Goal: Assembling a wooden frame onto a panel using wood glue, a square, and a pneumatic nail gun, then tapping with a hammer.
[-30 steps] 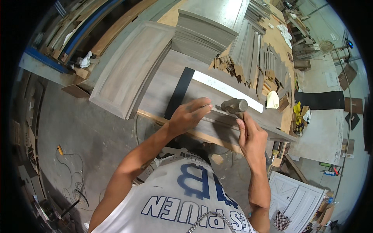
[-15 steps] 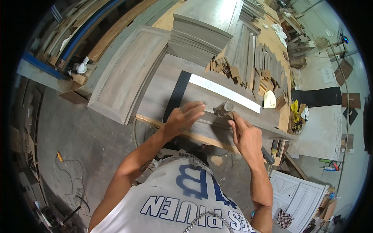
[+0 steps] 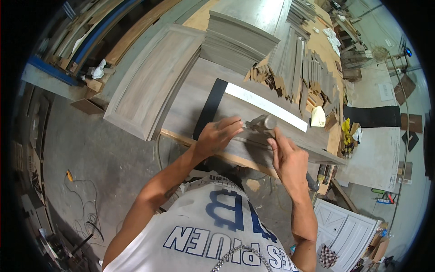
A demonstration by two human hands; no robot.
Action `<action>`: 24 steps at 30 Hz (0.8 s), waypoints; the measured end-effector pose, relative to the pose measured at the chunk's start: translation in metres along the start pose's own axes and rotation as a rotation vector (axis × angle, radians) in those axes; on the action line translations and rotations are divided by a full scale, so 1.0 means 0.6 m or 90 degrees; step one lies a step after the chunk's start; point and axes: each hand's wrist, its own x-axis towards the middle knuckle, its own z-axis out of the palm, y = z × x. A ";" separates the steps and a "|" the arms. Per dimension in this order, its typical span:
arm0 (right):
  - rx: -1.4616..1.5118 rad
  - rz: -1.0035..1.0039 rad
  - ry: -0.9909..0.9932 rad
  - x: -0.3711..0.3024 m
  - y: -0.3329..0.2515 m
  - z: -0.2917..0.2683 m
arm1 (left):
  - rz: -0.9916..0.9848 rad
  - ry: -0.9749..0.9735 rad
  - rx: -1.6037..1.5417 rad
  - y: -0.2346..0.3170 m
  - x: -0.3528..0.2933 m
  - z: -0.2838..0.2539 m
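My right hand (image 3: 290, 156) is closed around a hammer, its metal head (image 3: 263, 123) over the grey wood-look panel (image 3: 278, 129). The dark grip end (image 3: 312, 182) shows beyond my right wrist. My left hand (image 3: 220, 134) is at the left of the hammer head, fingers drawn together over the panel. A small pale bit shows at its fingertips, too small to name. A white strip (image 3: 266, 106) lies along the far side of the panel. A black strip (image 3: 210, 109) meets it at the left, partly behind my left hand.
A framed grey door panel (image 3: 152, 84) lies at the left on the workbench. Behind stands a tall stack of grey panels (image 3: 238, 43), with many thin cut strips (image 3: 312, 75) to its right. A pale yellow cloth (image 3: 318, 116) lies near them. White door (image 3: 342, 226) at lower right.
The hammer head has shifted slightly and looks tilted differently beside my left fingertips. My left hand stays close to it. The whole view has moved a little.
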 end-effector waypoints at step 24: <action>0.071 0.237 0.064 -0.055 0.062 0.004 | -0.072 -0.157 0.058 0.008 0.035 -0.010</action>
